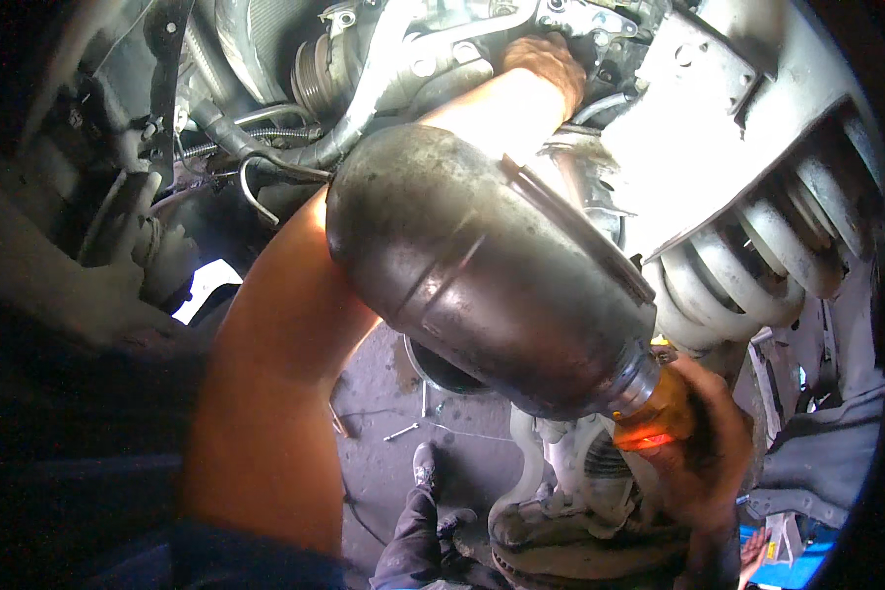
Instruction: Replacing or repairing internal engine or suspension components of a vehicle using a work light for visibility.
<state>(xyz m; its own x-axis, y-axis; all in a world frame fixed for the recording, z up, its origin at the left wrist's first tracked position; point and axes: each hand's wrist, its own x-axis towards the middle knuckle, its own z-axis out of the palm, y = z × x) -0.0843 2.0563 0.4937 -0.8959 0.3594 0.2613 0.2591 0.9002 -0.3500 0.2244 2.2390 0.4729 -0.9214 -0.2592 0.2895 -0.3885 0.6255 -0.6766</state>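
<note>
A large, stained metal canister (pixel 482 265), shaped like a catalytic converter, slants across the middle of the view. My left arm passes behind it, and my left hand (pixel 548 74) is up among the engine parts at the top. The back of that hand shows, but its fingertips are hidden. At the canister's lower right end is a narrow pipe neck (pixel 637 382). My right hand (pixel 703 433) is closed beside this neck, around something I cannot make out. An orange glow (pixel 644 438) shows at its fingers.
A thick coil spring (pixel 728 285) stands at the right, below a brightly lit frame rail (pixel 669 187). Hoses and a ribbed pulley (pixel 315 79) are at the upper left. Below, wrenches (pixel 401 431) lie on the floor (pixel 374 472) near a shoe (pixel 423 464). Another hand (pixel 754 553) shows lower right.
</note>
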